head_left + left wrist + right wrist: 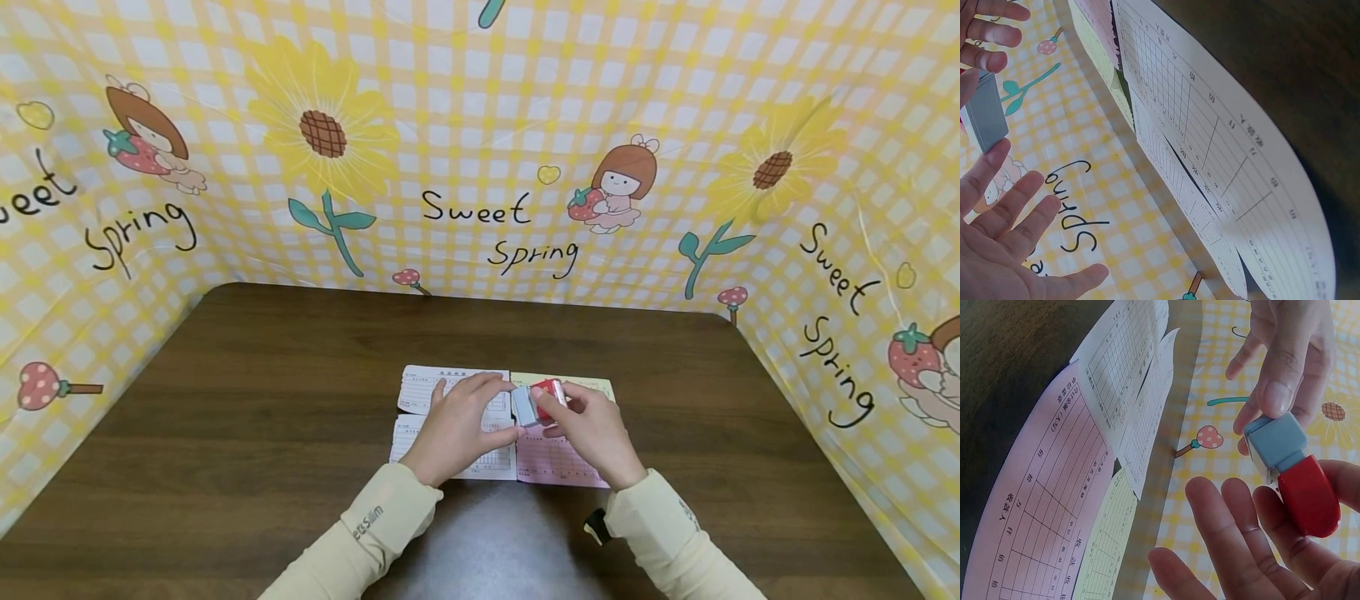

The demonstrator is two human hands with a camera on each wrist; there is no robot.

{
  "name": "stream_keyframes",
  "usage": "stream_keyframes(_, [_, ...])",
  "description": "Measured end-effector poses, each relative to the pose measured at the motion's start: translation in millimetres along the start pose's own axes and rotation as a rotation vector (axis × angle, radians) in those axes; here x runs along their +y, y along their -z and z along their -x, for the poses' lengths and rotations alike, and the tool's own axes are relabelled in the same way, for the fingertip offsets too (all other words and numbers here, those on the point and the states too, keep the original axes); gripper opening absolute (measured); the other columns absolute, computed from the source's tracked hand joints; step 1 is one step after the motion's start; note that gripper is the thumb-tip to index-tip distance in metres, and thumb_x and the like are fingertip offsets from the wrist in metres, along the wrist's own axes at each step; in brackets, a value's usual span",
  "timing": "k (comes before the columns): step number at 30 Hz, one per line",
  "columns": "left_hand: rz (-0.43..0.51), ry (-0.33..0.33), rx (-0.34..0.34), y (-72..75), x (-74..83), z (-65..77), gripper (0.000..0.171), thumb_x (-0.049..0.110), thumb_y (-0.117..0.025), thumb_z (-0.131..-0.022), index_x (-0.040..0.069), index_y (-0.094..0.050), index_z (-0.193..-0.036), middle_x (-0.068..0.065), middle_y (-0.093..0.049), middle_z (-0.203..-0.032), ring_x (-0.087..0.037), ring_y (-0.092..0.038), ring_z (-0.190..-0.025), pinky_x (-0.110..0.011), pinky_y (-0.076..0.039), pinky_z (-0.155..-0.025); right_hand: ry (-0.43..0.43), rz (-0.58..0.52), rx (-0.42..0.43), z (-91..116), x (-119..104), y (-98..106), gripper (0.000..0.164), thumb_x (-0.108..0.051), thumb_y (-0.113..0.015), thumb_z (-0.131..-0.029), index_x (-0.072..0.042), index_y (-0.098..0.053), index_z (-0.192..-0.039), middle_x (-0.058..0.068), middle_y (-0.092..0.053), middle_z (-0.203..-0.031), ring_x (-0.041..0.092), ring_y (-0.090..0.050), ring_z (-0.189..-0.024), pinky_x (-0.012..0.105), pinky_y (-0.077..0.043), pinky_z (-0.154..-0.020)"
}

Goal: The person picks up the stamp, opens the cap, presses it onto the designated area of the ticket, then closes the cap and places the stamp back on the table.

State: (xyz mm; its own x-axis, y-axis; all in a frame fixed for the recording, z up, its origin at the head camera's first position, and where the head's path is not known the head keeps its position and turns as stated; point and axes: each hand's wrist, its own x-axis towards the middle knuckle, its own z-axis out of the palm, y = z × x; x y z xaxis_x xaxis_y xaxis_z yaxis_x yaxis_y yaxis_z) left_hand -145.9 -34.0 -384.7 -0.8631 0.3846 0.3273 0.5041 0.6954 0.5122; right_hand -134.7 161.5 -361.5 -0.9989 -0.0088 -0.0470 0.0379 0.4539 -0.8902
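Between the two hands is a small stamp with a red body (1310,497) and a grey-blue end part (1279,440). My right hand (596,425) grips the red body between thumb and fingers, its other fingers spread in the right wrist view. My left hand (457,425) pinches the grey-blue end with thumb and index finger, the remaining fingers loosely extended. The stamp is held over printed slips: white slips (420,392) on the left, a yellow slip (600,385) at the back right and a pink slip (558,460) at the front right.
The slips lie together on a dark brown wooden table (262,433). A yellow checked cloth (465,108) with flowers and printed words stands round the back and both sides. A black strap-like piece (596,527) shows at the right sleeve.
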Motion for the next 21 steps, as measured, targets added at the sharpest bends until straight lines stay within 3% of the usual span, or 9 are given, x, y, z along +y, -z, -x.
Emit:
stream_keyframes(14, [-0.01,-0.001,-0.015,3.2,-4.0,0.5,0.051,0.036,-0.084,-0.084,0.014,-0.068,-0.127,-0.011,-0.061,-0.138,-0.031,-0.056,-0.129,-0.076,-0.026,-0.106,-0.021,-0.016,0.0,-1.6,-0.2,2.7,0.034,-0.035,-0.067,-0.099,-0.005,-0.074,-0.112,0.008,-0.074,-0.092,0.031,-0.075,-0.079,0.049,-0.056,-0.084])
stream_keyframes(21, [-0.041,0.084,-0.034,12.0,-21.4,7.9,0.05,0.04,-0.084,-0.083,0.014,-0.069,-0.123,-0.011,-0.06,-0.14,-0.031,-0.055,-0.131,-0.075,-0.026,-0.107,-0.079,-0.034,0.056,-3.8,1.7,24.9,0.04,-0.043,-0.064,-0.1,-0.006,-0.071,-0.112,0.012,-0.071,-0.101,0.032,-0.074,-0.084,0.048,-0.055,-0.086])
